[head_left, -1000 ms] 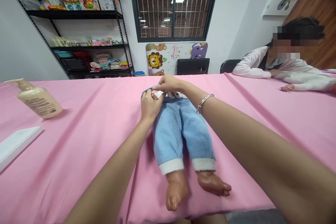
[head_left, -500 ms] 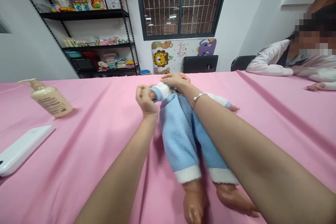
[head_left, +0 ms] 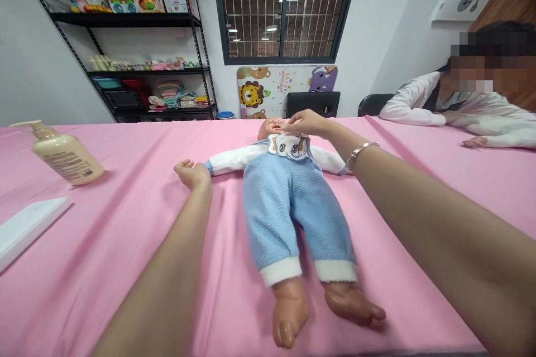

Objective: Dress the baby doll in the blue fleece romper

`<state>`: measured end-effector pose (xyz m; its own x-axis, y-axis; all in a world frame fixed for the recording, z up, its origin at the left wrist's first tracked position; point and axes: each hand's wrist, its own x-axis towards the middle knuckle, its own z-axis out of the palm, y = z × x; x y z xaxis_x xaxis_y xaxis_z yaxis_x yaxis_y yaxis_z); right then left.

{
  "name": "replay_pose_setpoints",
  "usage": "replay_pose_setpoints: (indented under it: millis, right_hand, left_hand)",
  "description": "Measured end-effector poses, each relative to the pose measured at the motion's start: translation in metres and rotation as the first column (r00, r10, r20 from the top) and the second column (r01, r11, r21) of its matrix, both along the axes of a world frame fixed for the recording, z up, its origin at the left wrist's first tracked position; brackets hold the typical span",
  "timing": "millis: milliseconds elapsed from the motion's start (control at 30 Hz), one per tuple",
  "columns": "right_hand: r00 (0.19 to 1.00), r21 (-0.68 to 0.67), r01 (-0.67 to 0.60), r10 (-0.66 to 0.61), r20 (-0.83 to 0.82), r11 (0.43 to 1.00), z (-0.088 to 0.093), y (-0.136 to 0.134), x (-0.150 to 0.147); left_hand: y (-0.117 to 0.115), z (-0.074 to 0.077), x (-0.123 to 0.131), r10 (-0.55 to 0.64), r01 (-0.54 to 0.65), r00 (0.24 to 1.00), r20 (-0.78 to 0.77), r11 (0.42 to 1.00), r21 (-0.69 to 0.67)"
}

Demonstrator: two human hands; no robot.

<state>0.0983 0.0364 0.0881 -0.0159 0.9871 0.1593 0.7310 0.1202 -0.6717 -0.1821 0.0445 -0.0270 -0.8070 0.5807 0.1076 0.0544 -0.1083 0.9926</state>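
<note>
A baby doll (head_left: 272,195) lies on its back in fuzzy blue overalls with white cuffs, its arms spread and its bare feet toward me. At the left, my left hand (head_left: 193,173) is closed around the doll's hand, which my fingers hide, just past the blue sleeve cuff. My right hand (head_left: 309,122), above a silver bangle (head_left: 360,153), is bent over beside the doll's chin and upper chest. Its fingertips are drawn together near the collar; what they hold, if anything, is too small to tell. An animal face with eyes decorates the bib (head_left: 288,146).
A pink cloth (head_left: 138,189) covers the table. On the left stand a cream pump bottle (head_left: 69,159) and a flat white object (head_left: 31,228). A person in a white sleeve (head_left: 414,100) leans on the table at the right. Behind are black shelves (head_left: 125,19) and a black chair back (head_left: 314,105).
My left hand has moved left and down, drawing the doll's arm out straight. My right hand has lifted off the doll's chest, uncovering the bib and face.
</note>
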Motion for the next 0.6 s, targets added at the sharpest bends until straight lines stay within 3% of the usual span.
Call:
replay_pose_setpoints:
  millis: [133,200,267,333,400,467,533,600]
  right_hand:
    - [0.975,-0.117,0.018,-0.043,-0.218,0.993,-0.04,-0.014,0.042]
    - [0.942,-0.169,-0.035,-0.024,-0.334,0.985,-0.064,-0.024,0.058]
    - [0.892,-0.215,-0.144,0.033,-0.45,0.966,-0.087,-0.033,0.071]
    - [0.854,-0.217,-0.23,0.09,-0.513,0.949,-0.105,-0.041,0.079]
    - [0.84,-0.16,-0.238,0.121,-0.528,0.958,-0.119,-0.046,0.082]
    - [0.832,-0.097,-0.2,0.117,-0.543,0.975,-0.128,-0.049,0.083]
    - [0.816,-0.051,-0.156,0.099,-0.57,0.986,-0.134,-0.051,0.081]
    - [0.793,-0.029,-0.07,0.038,-0.607,0.997,-0.136,-0.051,0.075]
  left_hand:
    - [-0.002,-0.001,-0.005,0.035,-0.038,0.998,-0.043,0.995,-0.09]
    - [-0.005,0.001,-0.005,0.075,-0.085,0.993,-0.091,0.989,-0.121]
    - [-0.008,0.005,-0.001,0.146,-0.163,0.972,-0.186,0.984,-0.077]
    - [-0.011,0.011,0.007,0.19,-0.177,0.937,-0.294,0.982,0.072]
    - [-0.015,0.021,0.023,0.13,-0.042,0.925,-0.356,0.969,0.245]
    - [-0.022,0.033,0.05,-0.053,0.201,0.921,-0.385,0.913,0.355]
    - [-0.031,0.048,0.085,-0.297,0.489,0.828,-0.476,0.798,0.352]
    - [-0.04,0.062,0.123,-0.514,0.745,0.629,-0.584,0.612,0.265]
